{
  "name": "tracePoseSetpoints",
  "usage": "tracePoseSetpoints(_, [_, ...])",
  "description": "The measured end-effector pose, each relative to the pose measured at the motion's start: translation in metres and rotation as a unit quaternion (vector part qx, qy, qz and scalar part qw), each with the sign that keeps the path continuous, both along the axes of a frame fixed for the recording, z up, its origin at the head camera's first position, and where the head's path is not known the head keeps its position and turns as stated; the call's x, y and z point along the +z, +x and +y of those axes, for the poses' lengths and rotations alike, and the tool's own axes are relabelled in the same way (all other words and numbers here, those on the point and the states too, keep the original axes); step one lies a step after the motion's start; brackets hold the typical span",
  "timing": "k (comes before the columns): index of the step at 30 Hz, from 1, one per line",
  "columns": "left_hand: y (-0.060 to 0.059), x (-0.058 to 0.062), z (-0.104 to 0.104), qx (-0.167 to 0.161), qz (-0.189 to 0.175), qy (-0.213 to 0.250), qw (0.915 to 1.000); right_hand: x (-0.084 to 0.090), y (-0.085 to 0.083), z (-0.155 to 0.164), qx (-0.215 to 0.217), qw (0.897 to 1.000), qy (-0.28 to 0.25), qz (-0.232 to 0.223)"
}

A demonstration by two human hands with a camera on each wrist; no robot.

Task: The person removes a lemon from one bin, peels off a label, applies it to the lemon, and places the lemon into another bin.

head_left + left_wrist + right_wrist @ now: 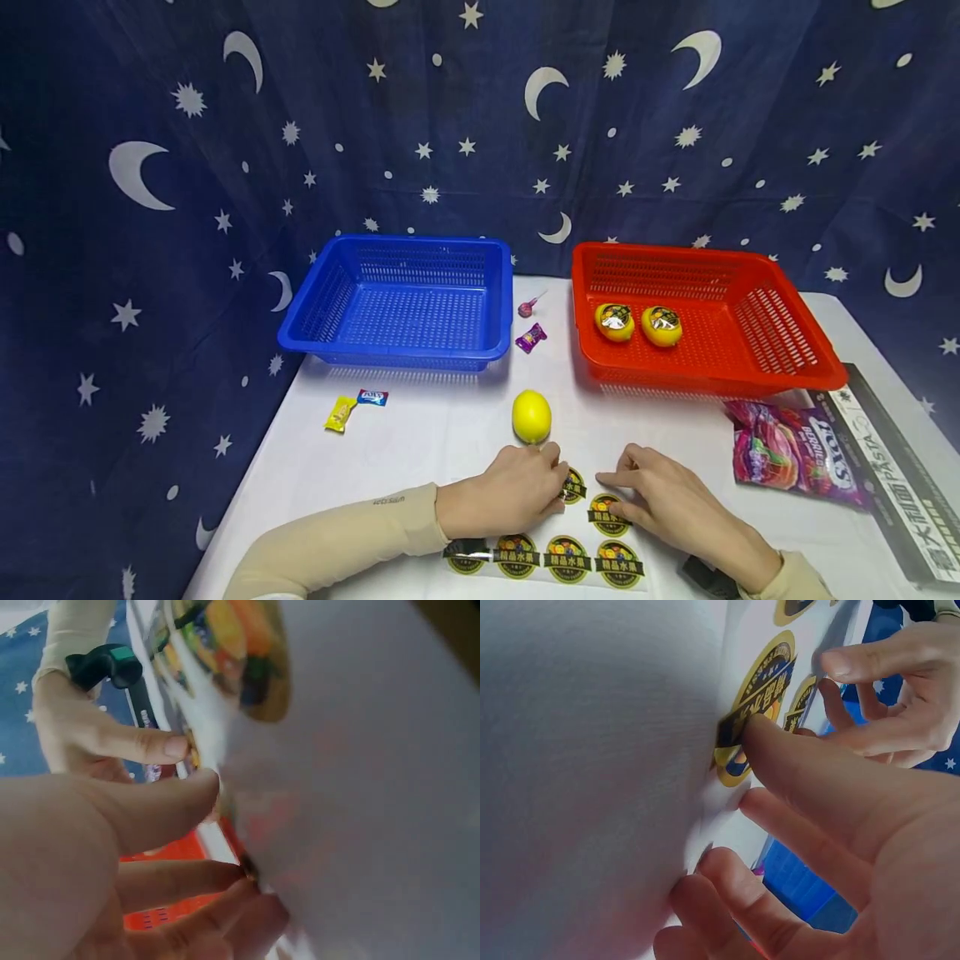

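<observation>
Seen from the head camera, a white table (420, 442) stands before a dark blue curtain (150, 125) printed with moons and stars. At the back of the table sit a blue basket (330, 321) and a red basket (810, 358), the red one holding two stickered lemons (637, 323). A bare lemon (531, 416) rests near the table's middle, just beyond the hands. Sweets lie scattered: a lollipop (528, 307) and a purple candy (530, 337) between the baskets, a yellow candy (340, 413) and a blue candy (372, 397) toward the left. A snack bag (795, 454) and a pasta box (892, 475) lie at the right edge. The sticker sheet (555, 554) lies flat at the near edge, its long side running left to right, its printed labels reading upright toward the person. The left hand (506, 496), fingers curled, pinches a round sticker (573, 486) on the sheet's upper row. The right hand (667, 500) rests beside it with fingers spread and nearly straight, fingertips pressing the sheet.

From the left wrist, the left hand (97, 855) fills the foreground, thumb and fingers closing at the sheet's edge; the right hand (97, 735) shows beyond, the red basket behind.

From the right wrist, the right hand (840, 825) has one fingertip laid on a sticker (754, 705), the blue basket behind.
</observation>
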State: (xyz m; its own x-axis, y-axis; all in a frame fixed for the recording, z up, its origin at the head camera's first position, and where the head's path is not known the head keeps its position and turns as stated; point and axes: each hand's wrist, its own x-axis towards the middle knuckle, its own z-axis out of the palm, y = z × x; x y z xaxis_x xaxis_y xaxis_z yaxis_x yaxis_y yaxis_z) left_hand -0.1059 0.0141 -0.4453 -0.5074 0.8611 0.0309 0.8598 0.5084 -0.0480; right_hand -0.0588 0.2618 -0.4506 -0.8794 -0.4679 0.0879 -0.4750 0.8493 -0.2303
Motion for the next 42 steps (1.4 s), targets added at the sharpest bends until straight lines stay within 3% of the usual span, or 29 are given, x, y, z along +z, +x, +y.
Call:
tracePoseSetpoints(11, [-0.003,-0.008,0.005,0.009,-0.034,0.049,0.9982,0.000,0.002,-0.001,-0.005,1.000,0.001,-0.003])
tracePoseSetpoints(15, [-0.003,-0.009,0.007,0.021,-0.028,0.063,0.9974,-0.002,0.003,-0.001,-0.006,1.000,0.001,0.005])
tracePoseSetpoints(23, [-0.007,-0.010,0.014,0.034,-0.009,0.036,0.9987,-0.003,0.004,-0.003,-0.006,1.000,0.006,0.025])
tracePoseSetpoints(36, [-0.010,-0.008,0.022,0.035,-0.069,0.049,0.9958,-0.003,0.006,-0.003,-0.008,0.999,0.008,0.034])
tracePoseSetpoints(42, [-0.009,-0.008,0.024,0.041,-0.067,0.047,0.9958,-0.004,0.007,-0.003,-0.005,0.999,0.006,0.044])
